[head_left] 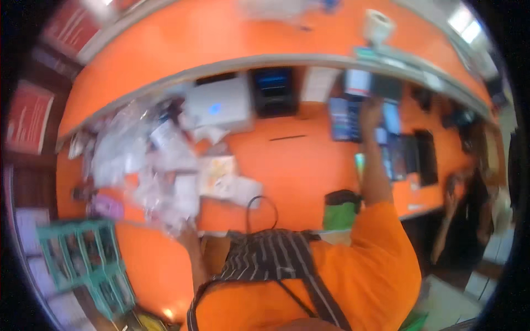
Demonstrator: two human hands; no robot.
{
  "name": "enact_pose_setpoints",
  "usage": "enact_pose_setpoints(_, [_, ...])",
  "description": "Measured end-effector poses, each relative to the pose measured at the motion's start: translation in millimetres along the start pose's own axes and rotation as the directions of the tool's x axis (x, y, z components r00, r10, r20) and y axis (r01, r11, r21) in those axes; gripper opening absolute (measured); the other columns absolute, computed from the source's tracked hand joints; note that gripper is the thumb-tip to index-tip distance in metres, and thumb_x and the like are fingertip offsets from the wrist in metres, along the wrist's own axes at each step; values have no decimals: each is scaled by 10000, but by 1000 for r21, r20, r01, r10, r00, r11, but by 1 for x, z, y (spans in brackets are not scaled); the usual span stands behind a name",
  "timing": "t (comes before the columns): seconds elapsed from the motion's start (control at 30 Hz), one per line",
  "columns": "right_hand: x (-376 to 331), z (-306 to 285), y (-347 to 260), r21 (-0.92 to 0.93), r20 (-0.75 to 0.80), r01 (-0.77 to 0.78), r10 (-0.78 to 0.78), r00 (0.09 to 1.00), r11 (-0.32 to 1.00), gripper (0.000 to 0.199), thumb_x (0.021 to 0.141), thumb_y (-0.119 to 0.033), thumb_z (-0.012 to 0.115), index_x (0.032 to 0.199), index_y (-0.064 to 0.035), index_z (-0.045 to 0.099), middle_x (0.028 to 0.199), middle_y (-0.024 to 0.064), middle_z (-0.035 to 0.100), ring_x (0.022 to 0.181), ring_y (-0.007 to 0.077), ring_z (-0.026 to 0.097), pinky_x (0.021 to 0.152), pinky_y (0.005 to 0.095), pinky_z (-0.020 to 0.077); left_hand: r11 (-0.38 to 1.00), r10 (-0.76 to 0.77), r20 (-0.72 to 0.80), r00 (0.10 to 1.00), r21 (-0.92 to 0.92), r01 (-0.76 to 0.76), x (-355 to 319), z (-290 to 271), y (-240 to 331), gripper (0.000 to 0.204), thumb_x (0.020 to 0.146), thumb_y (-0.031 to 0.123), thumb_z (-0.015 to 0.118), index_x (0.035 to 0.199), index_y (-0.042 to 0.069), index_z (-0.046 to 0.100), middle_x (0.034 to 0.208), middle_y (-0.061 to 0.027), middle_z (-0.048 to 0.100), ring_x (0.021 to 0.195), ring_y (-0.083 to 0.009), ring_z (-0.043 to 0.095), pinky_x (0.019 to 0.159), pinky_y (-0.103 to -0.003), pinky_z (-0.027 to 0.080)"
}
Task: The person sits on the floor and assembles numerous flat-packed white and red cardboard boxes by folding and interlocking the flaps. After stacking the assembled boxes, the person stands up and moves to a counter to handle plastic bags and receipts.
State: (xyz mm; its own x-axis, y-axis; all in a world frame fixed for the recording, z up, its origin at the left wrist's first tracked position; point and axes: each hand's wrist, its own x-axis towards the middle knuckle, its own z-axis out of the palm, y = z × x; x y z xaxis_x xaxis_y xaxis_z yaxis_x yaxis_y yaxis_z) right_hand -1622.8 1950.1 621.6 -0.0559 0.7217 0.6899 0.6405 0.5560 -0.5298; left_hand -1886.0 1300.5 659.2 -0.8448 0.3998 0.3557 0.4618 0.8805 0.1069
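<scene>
My right arm is stretched over the orange desk (pixel 292 171), with my right hand (pixel 371 106) at the back right, over a group of flat blue and dark boxes (pixel 345 118). Motion smears its fingers, and I cannot make out whether it holds one. At the desk's front edge, my left hand (pixel 185 225) is low beside a heap of clear plastic bags (pixel 124 151). Its fingers blur into the plastic. White packets (pixel 186 193) and a pale printed box (pixel 216 174) lie close to that hand.
A silver laptop-like slab (pixel 218 102) and a black device (pixel 274 91) stand under the raised shelf (pixel 221 41). A dark thin stick (pixel 287 138) and a green-and-black pouch (pixel 339 212) lie on the desk. Teal trays (pixel 83 251) stand left; another person (pixel 466 212) is at right.
</scene>
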Motion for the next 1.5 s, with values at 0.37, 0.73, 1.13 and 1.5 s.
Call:
enact_pose_setpoints(0.37, [-225,-82,-269,616,698,-327,-304,649,717,289,895,-103,602,1156,-13,519,1017,109,569,966,207,565,864,333,461,765,-200,-515,833,-614,-196,8,-23,9,517,805,44,595,1273,1,381,1280,-198,395,1200,-334,406,1031,-472,334])
enact_pose_setpoints(0.73, [-205,-124,-333,26,999,-846,-39,6,533,227,929,-144,600,1095,11,594,928,57,652,796,112,590,712,266,482,441,148,71,986,-898,-2,51,-52,74,257,863,101,624,1100,10,585,1099,-141,595,1012,-278,588,892,-341,462])
enact_pose_setpoints(1.13, [-226,-115,-298,306,903,-294,-178,392,906,379,868,-119,634,1204,23,530,1101,152,593,974,218,577,843,345,471,429,243,183,953,-901,63,54,-49,56,204,890,90,592,1080,16,607,1108,-139,622,1037,-253,604,913,-335,460])
enact_pose_setpoints(1.5, [-169,-24,-475,758,514,258,-792,331,599,327,844,-167,604,1142,-35,583,1140,218,593,1038,388,575,890,464,459,711,7,-6,1000,-703,-9,66,-64,-3,218,851,63,588,1066,32,612,1090,-157,616,1030,-330,590,914,-384,456])
